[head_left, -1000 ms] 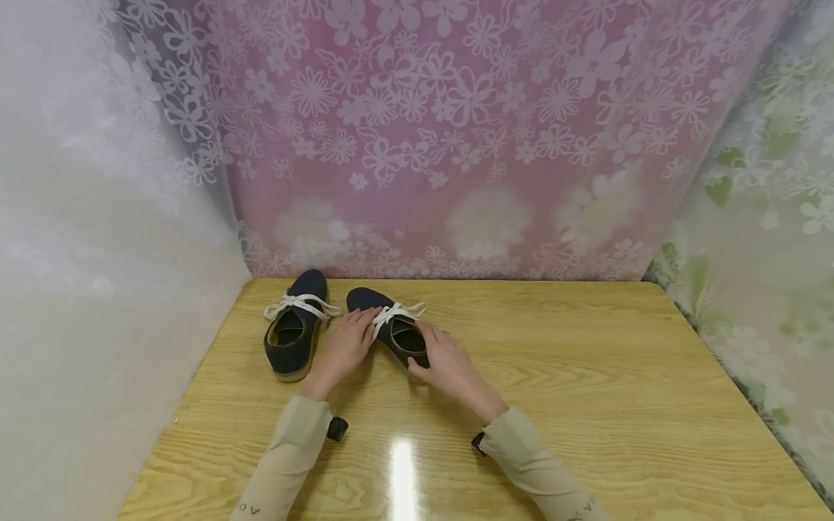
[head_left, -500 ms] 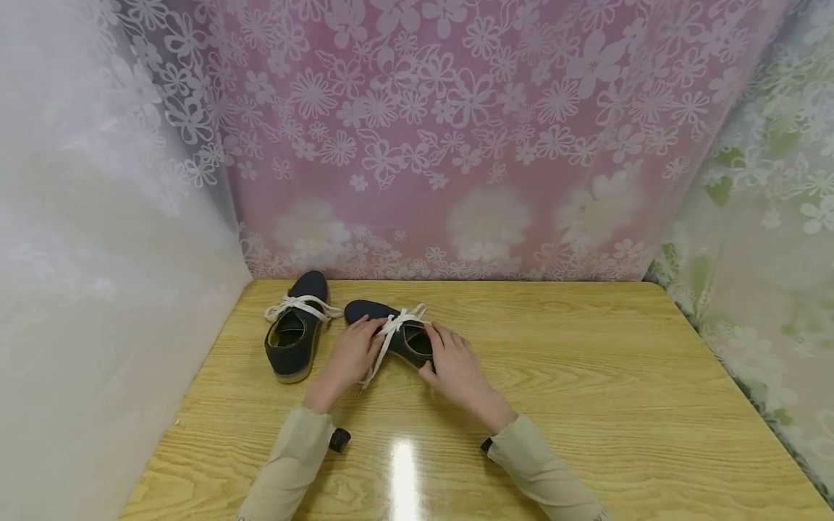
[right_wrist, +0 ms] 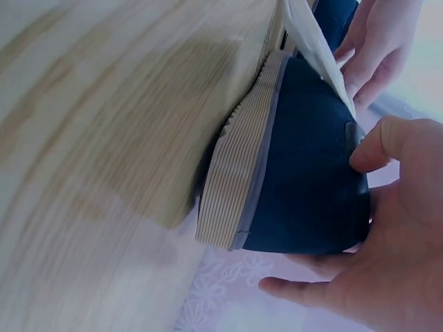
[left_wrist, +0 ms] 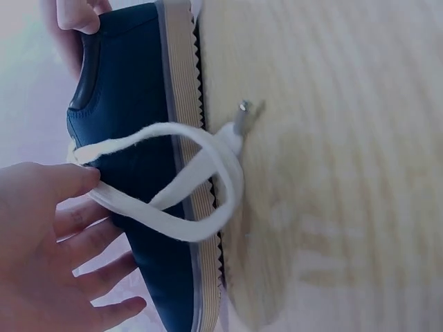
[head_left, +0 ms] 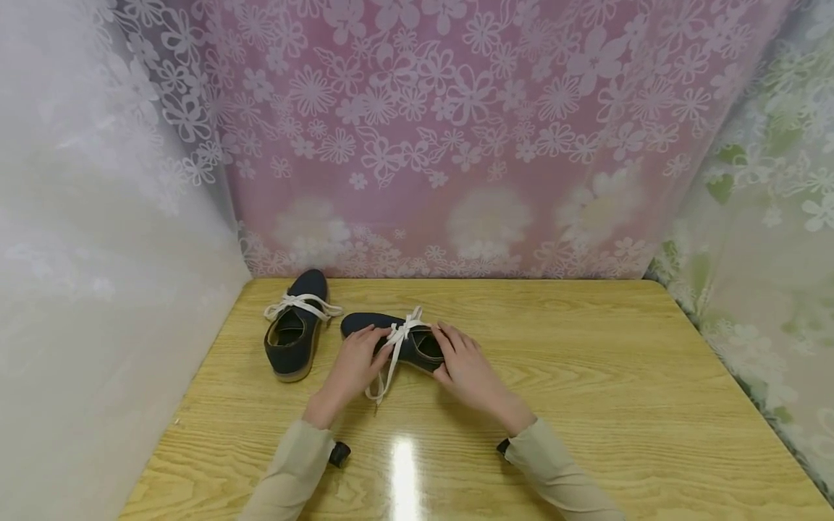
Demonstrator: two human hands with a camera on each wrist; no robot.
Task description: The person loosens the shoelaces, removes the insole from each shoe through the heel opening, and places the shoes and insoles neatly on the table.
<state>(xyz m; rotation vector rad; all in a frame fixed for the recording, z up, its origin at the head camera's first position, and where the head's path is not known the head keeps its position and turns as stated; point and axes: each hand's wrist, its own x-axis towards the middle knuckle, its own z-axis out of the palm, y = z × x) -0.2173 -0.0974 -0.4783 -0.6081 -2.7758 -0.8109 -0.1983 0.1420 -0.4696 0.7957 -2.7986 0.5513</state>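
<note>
A navy lace-up sneaker (head_left: 412,350) lies crosswise on the table, toe to the left and opening to the right. My left hand (head_left: 355,362) rests over its front part; in the left wrist view the thumb touches beside the white shoelace (left_wrist: 181,232) and the other fingers (left_wrist: 104,277) are spread. A loop of lace hangs down the near side over the tan sole. At the heel (right_wrist: 311,180), my right hand (head_left: 472,373) holds the shoe, its thumb at the collar and fingers behind. A matching sneaker (head_left: 291,354) stands to the left, toe toward the back.
The wooden table (head_left: 586,376) ends at a pink flowered curtain (head_left: 417,145) behind. Pale sheets hang on the left (head_left: 117,289) and right (head_left: 775,253). The left sneaker's laces reach close to the toe of the held one.
Both hands have turned the sneaker from a slant to nearly sideways, its heel moving right and its toe nearer me. A lace loop now hangs over the near side. The other sneaker stays put.
</note>
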